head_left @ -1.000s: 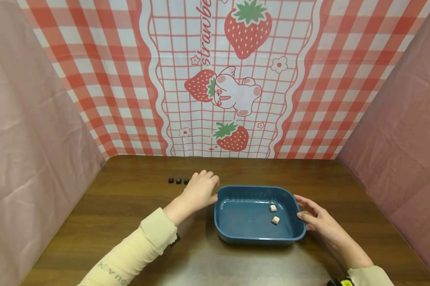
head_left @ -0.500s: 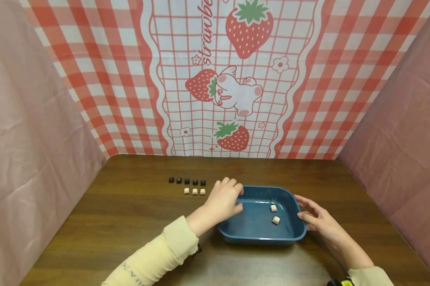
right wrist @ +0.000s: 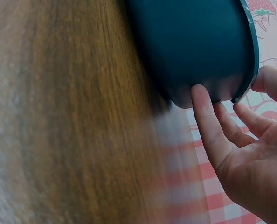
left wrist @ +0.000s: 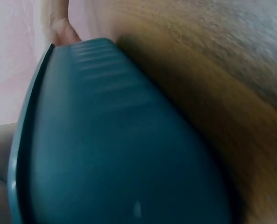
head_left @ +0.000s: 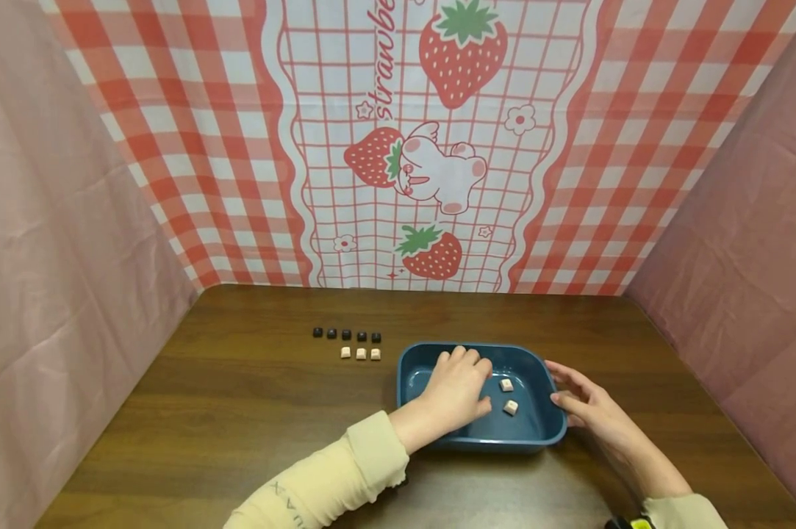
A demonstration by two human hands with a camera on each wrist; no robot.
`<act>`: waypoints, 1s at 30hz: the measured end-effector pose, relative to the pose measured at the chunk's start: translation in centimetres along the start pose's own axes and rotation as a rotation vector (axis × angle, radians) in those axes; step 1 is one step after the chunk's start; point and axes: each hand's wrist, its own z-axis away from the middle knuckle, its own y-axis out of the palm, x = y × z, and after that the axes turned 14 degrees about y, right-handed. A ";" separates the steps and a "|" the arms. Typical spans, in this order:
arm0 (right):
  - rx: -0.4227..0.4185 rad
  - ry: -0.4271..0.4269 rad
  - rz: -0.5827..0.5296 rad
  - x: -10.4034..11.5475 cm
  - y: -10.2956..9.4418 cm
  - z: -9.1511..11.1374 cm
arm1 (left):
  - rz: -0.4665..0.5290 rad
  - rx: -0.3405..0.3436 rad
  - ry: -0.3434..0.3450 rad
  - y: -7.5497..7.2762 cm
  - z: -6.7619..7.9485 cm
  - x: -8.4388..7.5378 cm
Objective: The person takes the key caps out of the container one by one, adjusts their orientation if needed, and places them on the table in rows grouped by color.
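A blue plastic tub (head_left: 483,444) stands on the table with two white keycaps (head_left: 511,407) lying on the right side of its floor. My left hand (head_left: 452,391) is over the tub, just left of these keycaps; its fingers are loosely bent and nothing shows in them. The left wrist view is filled mostly by the tub's outer wall (left wrist: 110,135). At the tub's right end, my right hand (head_left: 599,419) holds the wall, thumb at the rim. In the right wrist view, the right hand's fingers (right wrist: 204,105) touch the outer wall.
Left of the tub, a row of several black keycaps (head_left: 347,335) lies behind a shorter row of three white keycaps (head_left: 361,354). The brown wooden table (head_left: 239,411) meets a strawberry-print cloth (head_left: 431,257) at the back, with pink cloth (head_left: 735,294) at the sides.
My left hand has moved right, from beside the keycap rows to over the tub, uncovering both rows. The right hand and the tub have stayed in place.
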 end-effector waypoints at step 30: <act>0.027 -0.084 -0.007 -0.3 0.0 -0.2 | 0.103 0.191 0.031 3.8 -2.2 -2.0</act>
